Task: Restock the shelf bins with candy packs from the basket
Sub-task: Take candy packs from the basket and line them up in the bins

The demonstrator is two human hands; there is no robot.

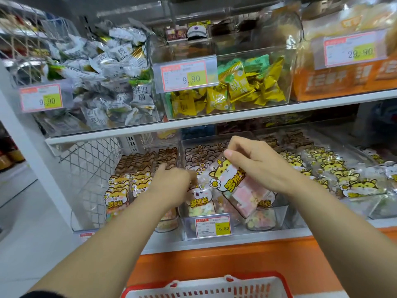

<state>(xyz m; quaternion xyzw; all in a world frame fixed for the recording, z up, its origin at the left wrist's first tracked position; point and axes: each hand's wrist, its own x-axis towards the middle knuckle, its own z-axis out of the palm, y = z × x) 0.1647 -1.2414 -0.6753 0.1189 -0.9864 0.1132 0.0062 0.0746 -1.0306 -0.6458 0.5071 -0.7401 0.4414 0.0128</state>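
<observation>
Two hands at the clear bin [281, 214], right hand [255, 166] pinching a tilted candy pack [238, 188] above it, left hand [171, 183] blurred among standing packs [199, 201], grip unclear, red basket [206, 284] below both arms

Close above the right hand [257, 164] the upper shelf board [214, 120] caps the opening, leaving a low gap. Below both hands, upright candy packs [197, 153] crowd the clear bin [279, 214], and the held pack [238, 190] hangs over them. A divider wall [180, 151] runs by the left hand [174, 181]. Behind the hands, open air reaches the basket [206, 287].

Bright even light, edges bent by wide-angle, left hand [171, 182] motion-blurred.
</observation>
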